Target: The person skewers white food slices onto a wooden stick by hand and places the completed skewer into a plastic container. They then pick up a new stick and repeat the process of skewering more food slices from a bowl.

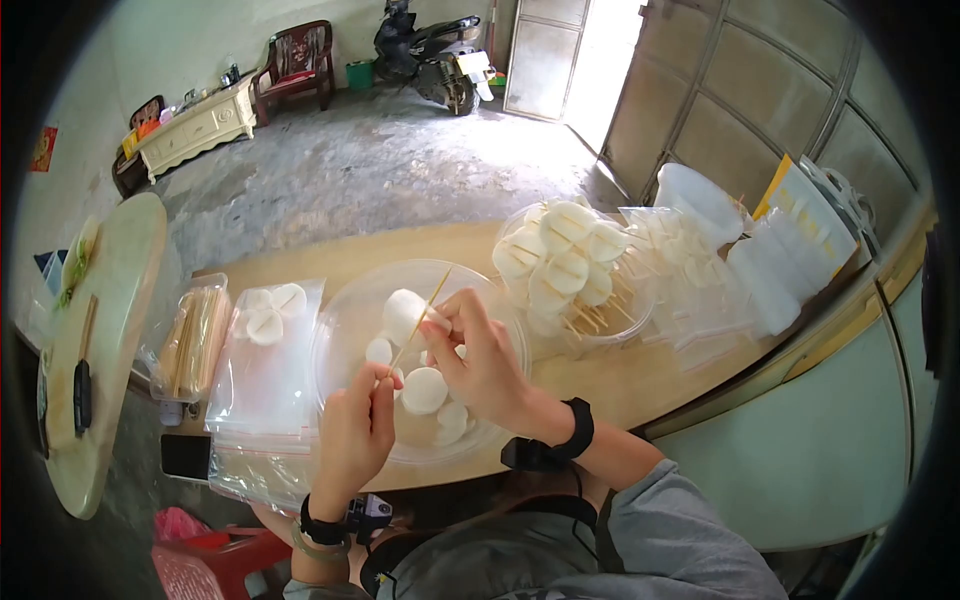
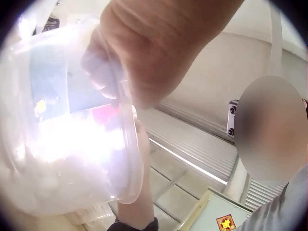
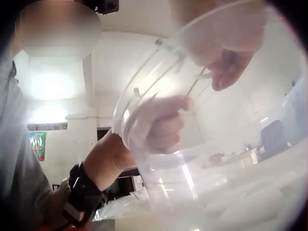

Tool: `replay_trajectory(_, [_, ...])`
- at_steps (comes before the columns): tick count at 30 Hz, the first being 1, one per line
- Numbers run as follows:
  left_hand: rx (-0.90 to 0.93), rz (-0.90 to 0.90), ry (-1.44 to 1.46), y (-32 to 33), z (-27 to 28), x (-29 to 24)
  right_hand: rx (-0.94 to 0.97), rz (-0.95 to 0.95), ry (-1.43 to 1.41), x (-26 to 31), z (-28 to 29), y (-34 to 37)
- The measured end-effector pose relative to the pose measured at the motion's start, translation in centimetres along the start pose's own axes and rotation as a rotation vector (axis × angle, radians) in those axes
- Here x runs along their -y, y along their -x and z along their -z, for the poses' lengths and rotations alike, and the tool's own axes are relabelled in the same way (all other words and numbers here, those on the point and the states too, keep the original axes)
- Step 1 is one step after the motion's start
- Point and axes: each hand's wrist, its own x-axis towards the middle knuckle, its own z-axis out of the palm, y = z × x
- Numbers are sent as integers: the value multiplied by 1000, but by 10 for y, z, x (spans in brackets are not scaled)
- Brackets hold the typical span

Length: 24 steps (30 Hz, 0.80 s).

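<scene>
In the head view my left hand (image 1: 357, 430) pinches the lower end of a thin wooden skewer (image 1: 437, 291) over a clear plastic tub (image 1: 335, 420). My right hand (image 1: 487, 365) grips a thick white round slice (image 1: 402, 310) just beside the skewer, thumb and fingertips at its edge. The skewer slants up and right across the slice. Several loose white slices (image 1: 425, 391) lie in the tub below. Through the tub wall, the right wrist view shows the skewer (image 3: 193, 86) between the two hands. The left wrist view has my left hand (image 2: 144, 53) curled above the tub's rim (image 2: 131, 159).
Right of the tub, a bowl holds skewered white slices (image 1: 560, 255). Plastic bags (image 1: 690, 260) lie beyond it. At left are plastic sheets (image 1: 255, 385) bearing a few slices, a pack of skewers (image 1: 192, 340), a phone (image 1: 186, 457) and a round board (image 1: 120, 340) with a knife (image 1: 82, 398).
</scene>
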Motion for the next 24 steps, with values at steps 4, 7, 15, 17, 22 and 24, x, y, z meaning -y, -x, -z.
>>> replay_trajectory(4, [-25, -18, 39, -2, 1, 8, 201, 13, 80, 5, -15, 9])
replay_trajectory(7, [-49, -14, 76, 0, 4, 9, 239, 1, 125, 16, -11, 3])
replay_trajectory(15, [-22, 36, 153, -2, 4, 11, 259, -101, -58, 15, -11, -6])
replay_trajectory(17, [-74, -16, 130, -3, 3, 13, 247, -97, -90, 14, -14, -3])
replay_trajectory(22, [-55, 4, 96, -3, 5, 15, 263, -120, -35, 9, -14, 0])
replay_trajectory(24, [-25, 29, 88, -2, 6, 14, 286, -118, 0, 9, -11, -3])
